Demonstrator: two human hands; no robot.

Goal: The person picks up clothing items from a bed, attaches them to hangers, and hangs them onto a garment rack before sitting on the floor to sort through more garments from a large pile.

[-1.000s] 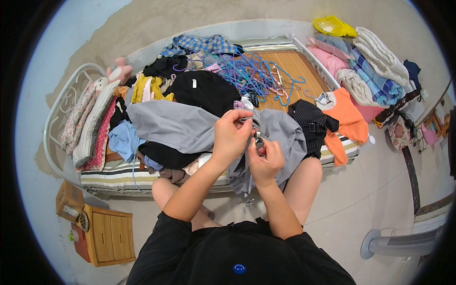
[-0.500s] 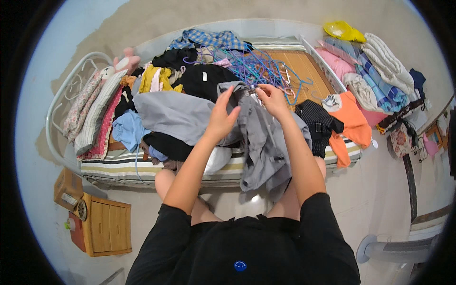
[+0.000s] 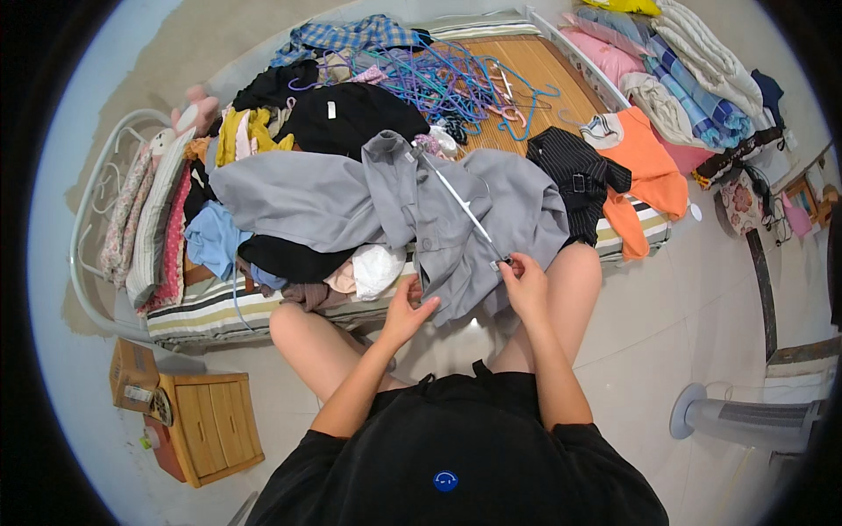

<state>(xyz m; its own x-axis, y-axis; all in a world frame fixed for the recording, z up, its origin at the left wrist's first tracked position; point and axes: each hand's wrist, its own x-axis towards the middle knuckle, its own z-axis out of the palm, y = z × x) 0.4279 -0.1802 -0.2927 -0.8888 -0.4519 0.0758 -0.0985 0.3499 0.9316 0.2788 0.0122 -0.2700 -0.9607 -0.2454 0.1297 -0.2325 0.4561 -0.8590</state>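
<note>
A large grey garment (image 3: 303, 200) with a button and folds is spread over the bed's front edge, its lower part hanging toward my knees. Across it lies a slim silver clip hanger (image 3: 458, 200), slanting from upper left to lower right, with a dark clip at each end. My right hand (image 3: 526, 285) pinches the lower clip end of this hanger. Beside the garment's lower left edge is my left hand (image 3: 405, 316), thumb and fingers apart and nothing visible between them. A black pinstriped garment (image 3: 570, 175) lies right of the grey one.
A tangle of blue and purple hangers (image 3: 438, 83) lies at the back of the bed. Piled clothes, including a black garment (image 3: 351, 118), fill the left side. An orange top (image 3: 649, 167) drapes over the right edge. A wooden cabinet (image 3: 210, 425) and a fan (image 3: 745, 421) stand on the floor.
The grey garment's raised part has come down onto the bed edge. Both hands have moved nearer to me, the right one now at the hanger's lower end. The view has shifted.
</note>
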